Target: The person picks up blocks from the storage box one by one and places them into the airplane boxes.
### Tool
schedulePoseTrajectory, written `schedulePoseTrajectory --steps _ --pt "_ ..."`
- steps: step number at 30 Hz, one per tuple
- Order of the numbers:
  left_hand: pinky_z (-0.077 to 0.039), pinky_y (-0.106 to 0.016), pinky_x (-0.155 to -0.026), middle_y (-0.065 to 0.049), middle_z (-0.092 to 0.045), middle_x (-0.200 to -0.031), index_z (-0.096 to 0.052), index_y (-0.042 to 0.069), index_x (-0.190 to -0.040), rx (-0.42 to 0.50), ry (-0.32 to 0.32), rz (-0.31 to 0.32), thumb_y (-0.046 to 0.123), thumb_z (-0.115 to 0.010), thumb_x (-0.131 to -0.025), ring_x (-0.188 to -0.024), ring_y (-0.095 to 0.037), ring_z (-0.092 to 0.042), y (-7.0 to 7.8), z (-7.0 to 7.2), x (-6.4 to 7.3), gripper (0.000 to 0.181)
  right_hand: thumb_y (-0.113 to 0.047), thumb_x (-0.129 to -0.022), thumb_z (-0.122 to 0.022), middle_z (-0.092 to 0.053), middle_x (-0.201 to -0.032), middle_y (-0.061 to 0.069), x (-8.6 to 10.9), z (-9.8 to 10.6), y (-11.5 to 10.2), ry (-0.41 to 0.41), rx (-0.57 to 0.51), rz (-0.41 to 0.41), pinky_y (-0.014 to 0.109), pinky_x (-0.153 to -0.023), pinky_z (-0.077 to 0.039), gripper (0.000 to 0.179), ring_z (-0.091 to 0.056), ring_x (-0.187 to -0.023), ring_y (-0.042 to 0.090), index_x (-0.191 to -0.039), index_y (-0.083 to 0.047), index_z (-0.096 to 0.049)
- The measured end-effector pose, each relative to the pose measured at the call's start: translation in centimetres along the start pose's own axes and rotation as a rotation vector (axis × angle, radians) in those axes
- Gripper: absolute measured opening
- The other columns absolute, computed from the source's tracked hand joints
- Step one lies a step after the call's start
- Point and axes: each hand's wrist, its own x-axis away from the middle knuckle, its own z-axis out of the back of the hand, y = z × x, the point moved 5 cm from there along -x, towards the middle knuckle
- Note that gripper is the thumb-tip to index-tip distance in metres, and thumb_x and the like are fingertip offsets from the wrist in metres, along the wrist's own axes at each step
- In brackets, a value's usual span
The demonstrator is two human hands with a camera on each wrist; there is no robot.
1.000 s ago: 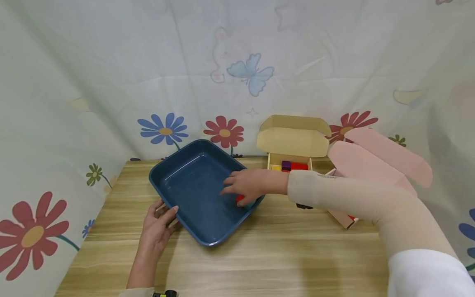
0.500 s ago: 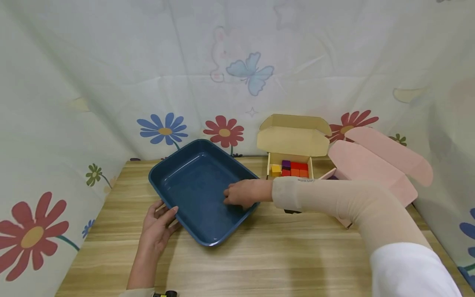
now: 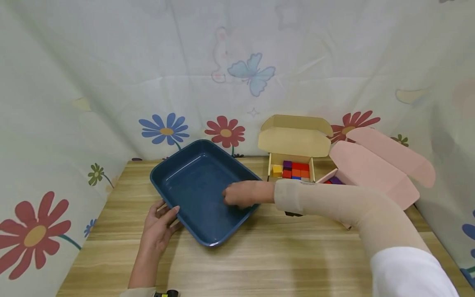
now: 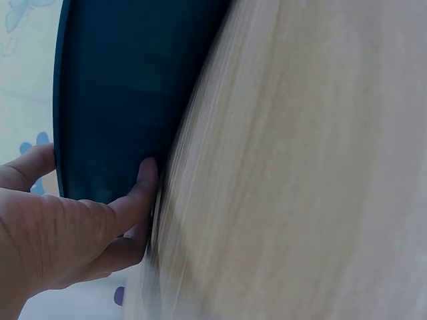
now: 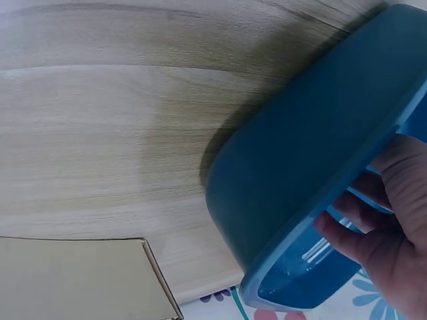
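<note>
A deep blue rectangular tray (image 3: pixel 200 206) rests on the wooden table, turned at an angle. My left hand (image 3: pixel 159 229) grips its left side, with the thumb at the rim and fingers lower on the outer wall, as the left wrist view shows (image 4: pixel 73 233). Over the tray's right side, my right hand (image 3: pixel 243 194) reaches inside with its fingers curled downward. In the right wrist view the fingers (image 5: pixel 360 213) bend inside the tray's rim. Whatever lies beneath them is hidden, so I cannot tell whether they hold anything.
Behind my right forearm stands an open yellow cardboard box (image 3: pixel 293 142) with several coloured cubes (image 3: pixel 300 167). To its right sits an open pink box (image 3: pixel 371 169) with cubes (image 3: pixel 335 180), partly covered by my sleeve. A patterned curtain (image 3: pixel 241 49) hangs behind the table (image 3: pixel 259 268).
My right hand has moved lower into the tray, and its spread fingers have curled. The red and teal pieces seen beneath it are now hidden. My left hand stays at the tray's side.
</note>
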Motion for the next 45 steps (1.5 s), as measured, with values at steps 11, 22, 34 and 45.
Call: schedulePoseTrajectory --steps 11,22,34,45 --pt "-0.053 -0.040 -0.096 -0.006 -0.036 -0.138 -0.020 0.018 -0.156 -0.014 -0.005 0.001 0.012 -0.072 -0.096 -0.114 -0.018 -0.059 0.1 0.0 -0.3 0.080 -0.014 -0.101 -0.063 -0.066 -0.103 0.005 2.0 2.2 0.8 0.189 -0.017 0.012 0.026 -0.078 -0.053 0.014 -0.062 -0.088 0.021 -0.111 -0.012 -0.073" --pt "-0.054 -0.040 -0.095 -0.006 -0.035 -0.140 -0.018 0.017 -0.158 -0.022 -0.013 0.008 0.011 -0.072 -0.096 -0.119 -0.021 -0.057 -0.3 -0.1 -0.2 0.083 -0.011 -0.095 -0.072 -0.065 -0.104 0.007 5.3 2.3 2.9 0.249 -0.111 -0.065 0.027 -0.078 -0.053 0.014 -0.060 -0.092 0.023 -0.109 -0.010 -0.075" --pt "-0.054 -0.039 -0.095 -0.007 -0.037 -0.139 -0.017 0.018 -0.158 -0.029 0.000 0.013 0.009 -0.071 -0.096 -0.114 -0.017 -0.061 0.0 0.2 -0.1 0.083 -0.001 -0.087 -0.078 -0.066 -0.105 0.009 9.7 1.8 5.6 0.400 -0.238 -0.130 0.029 -0.081 -0.056 0.019 -0.060 -0.096 0.024 -0.104 -0.006 -0.074" --pt "-0.054 -0.039 -0.095 -0.006 -0.036 -0.140 -0.015 0.020 -0.160 -0.046 -0.008 0.026 0.009 -0.070 -0.097 -0.118 -0.018 -0.059 0.0 0.1 0.0 0.085 0.002 -0.082 -0.082 -0.070 -0.101 0.008 12.5 -0.7 8.9 0.465 -0.318 -0.248 0.035 -0.086 -0.057 0.030 -0.064 -0.097 0.025 -0.108 -0.004 -0.070"
